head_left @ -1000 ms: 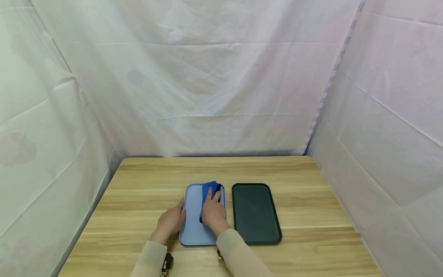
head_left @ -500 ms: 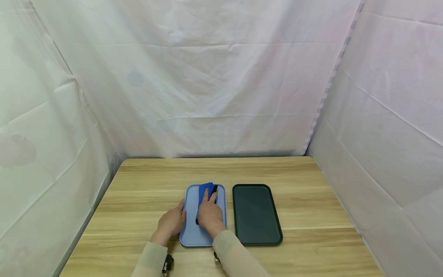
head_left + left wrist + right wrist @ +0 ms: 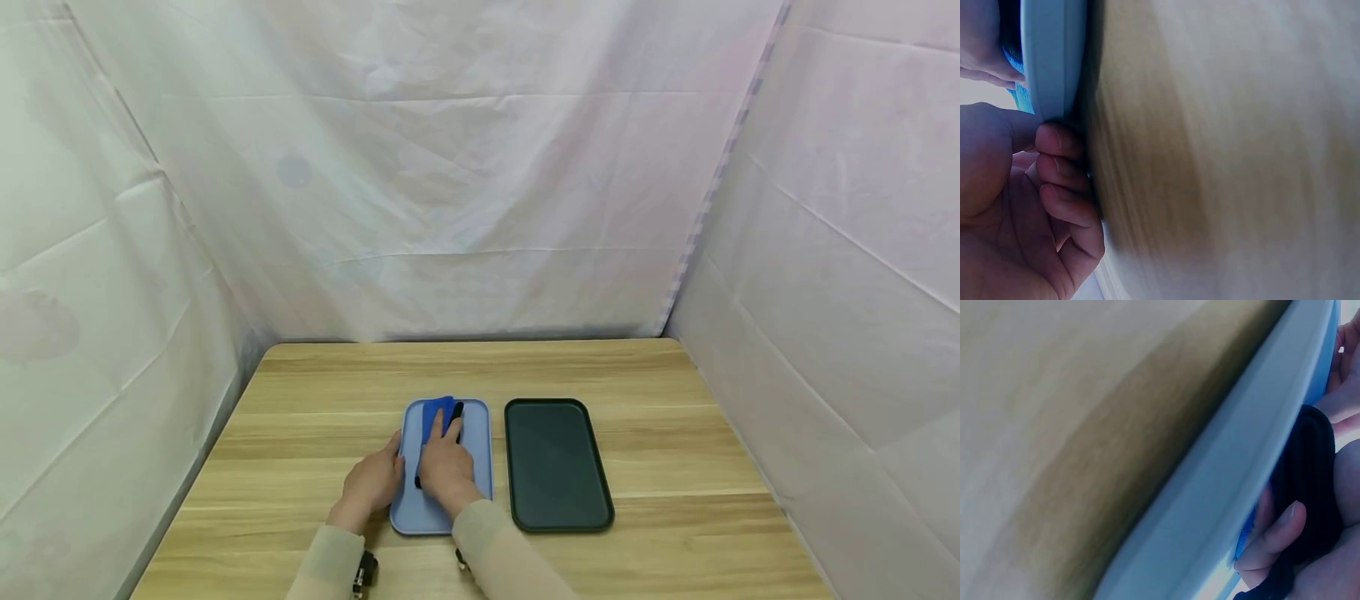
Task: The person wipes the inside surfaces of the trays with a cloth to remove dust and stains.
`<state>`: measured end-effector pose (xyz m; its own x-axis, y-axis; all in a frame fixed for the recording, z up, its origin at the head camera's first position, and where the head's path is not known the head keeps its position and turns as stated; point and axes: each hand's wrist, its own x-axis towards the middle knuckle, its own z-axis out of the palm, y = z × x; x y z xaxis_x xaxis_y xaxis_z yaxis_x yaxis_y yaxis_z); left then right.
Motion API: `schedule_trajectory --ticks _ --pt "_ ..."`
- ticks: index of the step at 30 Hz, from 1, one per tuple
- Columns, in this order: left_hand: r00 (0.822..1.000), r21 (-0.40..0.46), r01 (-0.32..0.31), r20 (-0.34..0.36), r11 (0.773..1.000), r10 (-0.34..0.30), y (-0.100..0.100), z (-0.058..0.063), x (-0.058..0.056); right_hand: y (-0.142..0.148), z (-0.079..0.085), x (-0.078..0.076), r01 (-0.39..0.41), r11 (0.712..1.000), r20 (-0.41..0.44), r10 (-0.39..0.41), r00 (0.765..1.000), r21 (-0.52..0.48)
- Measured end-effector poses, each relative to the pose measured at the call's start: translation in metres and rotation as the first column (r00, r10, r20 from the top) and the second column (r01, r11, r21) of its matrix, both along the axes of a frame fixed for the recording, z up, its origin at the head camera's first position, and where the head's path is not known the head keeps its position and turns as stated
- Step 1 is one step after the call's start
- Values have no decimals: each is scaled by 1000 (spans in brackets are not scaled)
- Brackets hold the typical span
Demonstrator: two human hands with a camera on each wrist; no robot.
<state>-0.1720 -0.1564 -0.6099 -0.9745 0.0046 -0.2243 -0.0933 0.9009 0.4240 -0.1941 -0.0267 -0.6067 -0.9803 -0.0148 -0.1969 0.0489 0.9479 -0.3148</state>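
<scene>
Over the past second, the right hand (image 3: pixel 447 468) and the blue cloth (image 3: pixel 431 413) beneath it shift leftward across the light blue tray (image 3: pixel 420 515); the left hand (image 3: pixel 375 479) keeps its position. From my standing point, the wood-grain desk (image 3: pixel 675 450) carries two trays side by side, apart. Dark green tray (image 3: pixel 558 467): on the person's right, untouched. Light blue tray: long sides run near to far; the left hand pinches its left rim between thumb and curled fingers. Cloth: inside this tray, reaching the far rim, long axis near to far, far end angled slightly right. Right fingers: two spread in a V along the cloth, another curled against its black part (image 3: pixel 458 410). Governing relation, as judged: the cloth lies under and beyond the right fingertips; the right hand is nearer, and the left rim bounds further leftward travel.
</scene>
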Motion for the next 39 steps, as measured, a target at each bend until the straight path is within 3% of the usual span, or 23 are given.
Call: schedule_trajectory --ticks 15,39 --pt "1000 9 -9 1 1000 9 0 -3 -1 -13 -7 0 -26 999 0 26 1000 23" --pt "1000 13 -2 -23 1000 2 0 1 1 -25 1 5 -64 995 -16 66 998 77"
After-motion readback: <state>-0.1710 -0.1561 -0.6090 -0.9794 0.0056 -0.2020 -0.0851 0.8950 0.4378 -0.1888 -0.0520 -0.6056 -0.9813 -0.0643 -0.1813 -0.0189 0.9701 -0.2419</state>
